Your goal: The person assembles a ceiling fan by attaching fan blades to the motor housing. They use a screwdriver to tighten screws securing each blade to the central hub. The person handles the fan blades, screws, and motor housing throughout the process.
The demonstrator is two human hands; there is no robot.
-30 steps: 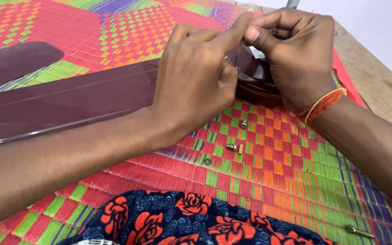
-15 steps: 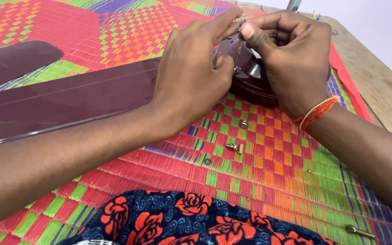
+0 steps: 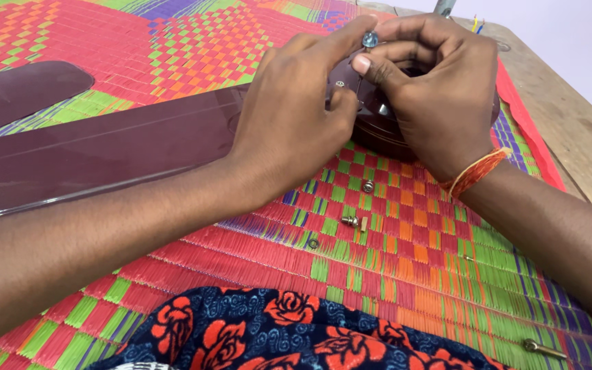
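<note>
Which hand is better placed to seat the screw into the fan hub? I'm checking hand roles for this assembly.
The right hand, probably. Its fingertips pinch the screw directly above the dark fan hub. The left hand rests on the fan blade, steadying it against the hub.

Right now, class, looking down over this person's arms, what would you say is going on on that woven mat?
A person's left hand and right hand meet over a dark maroon round hub, from which a long maroon plastic blade runs left. The fingertips pinch a small silvery screw just above the hub. Several loose metal screws lie on the bright woven mat near the wrists, and a longer bolt lies at the lower right.
</note>
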